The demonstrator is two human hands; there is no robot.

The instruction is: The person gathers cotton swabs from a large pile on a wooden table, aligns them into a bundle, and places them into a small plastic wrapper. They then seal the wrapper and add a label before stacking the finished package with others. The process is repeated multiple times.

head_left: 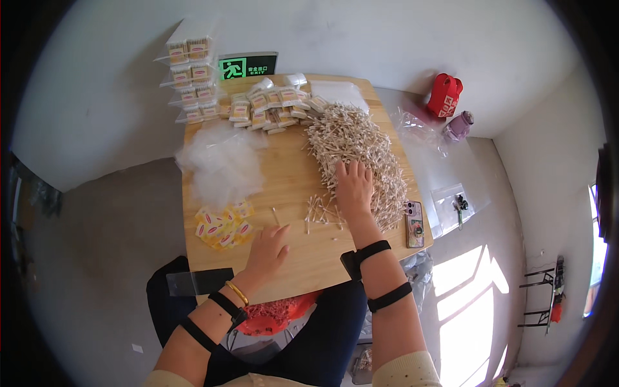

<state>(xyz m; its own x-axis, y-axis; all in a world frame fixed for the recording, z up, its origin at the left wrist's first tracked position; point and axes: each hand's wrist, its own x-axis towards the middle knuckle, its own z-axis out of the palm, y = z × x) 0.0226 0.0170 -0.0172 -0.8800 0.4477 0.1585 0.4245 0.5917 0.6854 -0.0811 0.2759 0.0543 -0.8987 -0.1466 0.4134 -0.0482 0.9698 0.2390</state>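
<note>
A large heap of cotton swabs [348, 132] covers the right side of the wooden table. My right hand [354, 190] rests on its left edge, fingers slightly apart, fingertips against the swabs. Near the table's front, my left hand [267, 250] hovers or lies low over the wood with fingers loosely stretched and nothing visible in them. Just beyond its fingertips is a single cotton swab [275, 217]. A few loose swabs [316, 213] spread between the two hands. Yellow-and-white printed cards [222, 226] lie scattered left of my left hand.
Clear plastic bags [225, 161] are piled on the table's left. Packed swab packets [274, 106] are heaped at the back, with bagged packets [192, 80] stacked at the back left. A phone [414, 224] lies by the right edge. Beneath the front edge sits a red bag [271, 319].
</note>
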